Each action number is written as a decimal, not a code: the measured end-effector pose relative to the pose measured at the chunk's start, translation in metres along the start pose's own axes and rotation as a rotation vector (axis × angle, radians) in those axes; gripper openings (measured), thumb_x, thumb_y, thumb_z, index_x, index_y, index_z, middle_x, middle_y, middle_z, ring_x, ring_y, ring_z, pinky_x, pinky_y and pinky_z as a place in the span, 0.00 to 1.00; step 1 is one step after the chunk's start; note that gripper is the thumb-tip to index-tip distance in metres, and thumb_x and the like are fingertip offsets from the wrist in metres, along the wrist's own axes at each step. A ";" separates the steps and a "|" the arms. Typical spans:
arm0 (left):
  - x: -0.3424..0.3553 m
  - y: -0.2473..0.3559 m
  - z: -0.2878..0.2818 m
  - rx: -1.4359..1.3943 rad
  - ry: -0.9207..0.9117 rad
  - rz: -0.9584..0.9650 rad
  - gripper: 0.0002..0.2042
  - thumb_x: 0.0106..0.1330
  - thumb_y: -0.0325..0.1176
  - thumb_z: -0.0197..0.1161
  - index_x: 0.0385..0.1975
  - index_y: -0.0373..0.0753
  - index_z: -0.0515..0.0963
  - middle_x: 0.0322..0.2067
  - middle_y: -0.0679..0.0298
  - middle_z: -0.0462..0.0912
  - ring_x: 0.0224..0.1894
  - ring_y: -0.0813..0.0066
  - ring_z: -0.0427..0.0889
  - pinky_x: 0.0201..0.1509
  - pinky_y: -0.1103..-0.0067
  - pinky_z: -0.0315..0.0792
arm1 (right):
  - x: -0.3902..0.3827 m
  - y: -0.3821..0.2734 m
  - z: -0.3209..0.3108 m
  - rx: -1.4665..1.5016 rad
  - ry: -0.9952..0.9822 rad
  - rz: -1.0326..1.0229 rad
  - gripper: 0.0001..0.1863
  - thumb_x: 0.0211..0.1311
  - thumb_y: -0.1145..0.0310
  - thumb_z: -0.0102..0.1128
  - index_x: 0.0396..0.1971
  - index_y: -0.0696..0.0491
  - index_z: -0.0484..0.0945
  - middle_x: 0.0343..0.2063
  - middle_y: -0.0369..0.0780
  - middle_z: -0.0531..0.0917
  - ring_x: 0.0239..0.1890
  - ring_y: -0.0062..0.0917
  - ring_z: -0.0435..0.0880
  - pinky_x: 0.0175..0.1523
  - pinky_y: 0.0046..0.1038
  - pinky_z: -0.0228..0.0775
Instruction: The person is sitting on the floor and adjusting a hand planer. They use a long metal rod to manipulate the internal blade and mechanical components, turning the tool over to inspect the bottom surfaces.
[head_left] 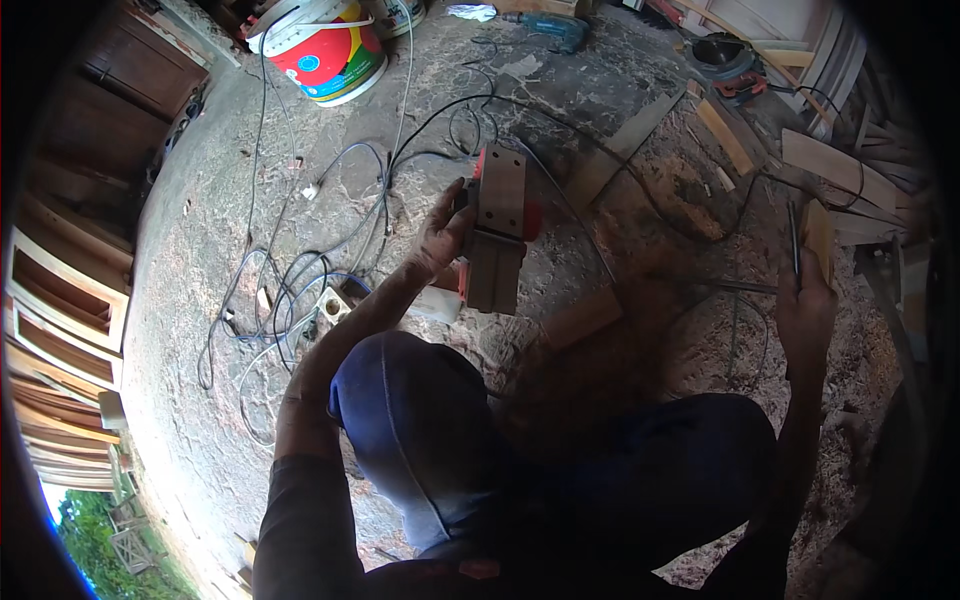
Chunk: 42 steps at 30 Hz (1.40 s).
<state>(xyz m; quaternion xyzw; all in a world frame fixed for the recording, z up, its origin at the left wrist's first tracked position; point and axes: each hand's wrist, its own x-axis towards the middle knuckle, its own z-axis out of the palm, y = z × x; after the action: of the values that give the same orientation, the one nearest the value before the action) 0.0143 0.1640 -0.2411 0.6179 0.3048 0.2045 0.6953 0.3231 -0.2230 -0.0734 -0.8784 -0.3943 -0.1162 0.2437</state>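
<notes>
My left hand (440, 240) is wrapped round the side of a red electric hand planer (500, 195). The planer is turned over, so its flat two-part sole faces up; its red body shows at the edges. Off to the right, my right hand (807, 315) is closed round a thin dark rod-like tool (796, 240), which points away from me. A pale wood piece (820, 235) stands right beside it; whether that hand grips the wood too, I cannot tell. Most of the right fingers are in shade. Both hands are above the floor, on either side of my bent knees.
Tangled cables (300, 270) spread over the dusty floor at left. A colourful paint bucket (330, 55) and a teal drill (550, 30) stand or lie at the back. Wood offcuts (840, 170) and another power tool (725, 65) crowd the right. Wooden frames (70, 310) line the left.
</notes>
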 end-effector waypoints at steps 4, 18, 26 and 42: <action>0.008 -0.036 -0.005 0.188 -0.037 0.178 0.31 0.74 0.39 0.56 0.74 0.38 0.56 0.61 0.52 0.75 0.62 0.65 0.74 0.66 0.74 0.66 | -0.021 0.051 0.009 0.502 0.242 0.296 0.09 0.74 0.70 0.53 0.48 0.56 0.77 0.24 0.36 0.78 0.16 0.15 0.71 0.21 0.24 0.61; -0.048 -0.002 0.033 0.577 0.013 0.048 0.30 0.75 0.42 0.56 0.73 0.39 0.58 0.67 0.50 0.70 0.66 0.60 0.72 0.69 0.69 0.65 | -0.038 -0.048 0.015 0.813 -0.533 0.038 0.22 0.67 0.75 0.51 0.61 0.59 0.74 0.34 0.42 0.82 0.20 0.17 0.71 0.27 0.25 0.65; -0.052 -0.057 0.028 0.711 0.181 0.569 0.31 0.74 0.38 0.57 0.73 0.34 0.57 0.71 0.43 0.59 0.73 0.46 0.59 0.75 0.63 0.56 | -0.022 -0.072 0.012 0.084 -0.513 -0.847 0.23 0.53 0.79 0.60 0.52 0.63 0.79 0.23 0.40 0.74 0.20 0.29 0.76 0.25 0.30 0.67; -0.054 -0.057 0.026 0.605 0.103 0.565 0.33 0.68 0.29 0.57 0.74 0.37 0.55 0.72 0.42 0.54 0.75 0.42 0.55 0.76 0.61 0.53 | -0.027 -0.101 0.042 0.023 -0.466 -1.050 0.20 0.57 0.76 0.60 0.51 0.59 0.82 0.23 0.34 0.70 0.22 0.21 0.74 0.28 0.28 0.65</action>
<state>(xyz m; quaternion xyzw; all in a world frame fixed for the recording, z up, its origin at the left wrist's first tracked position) -0.0130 0.1009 -0.2870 0.8426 0.2040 0.3191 0.3828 0.2297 -0.1610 -0.0861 -0.5645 -0.8222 -0.0206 0.0696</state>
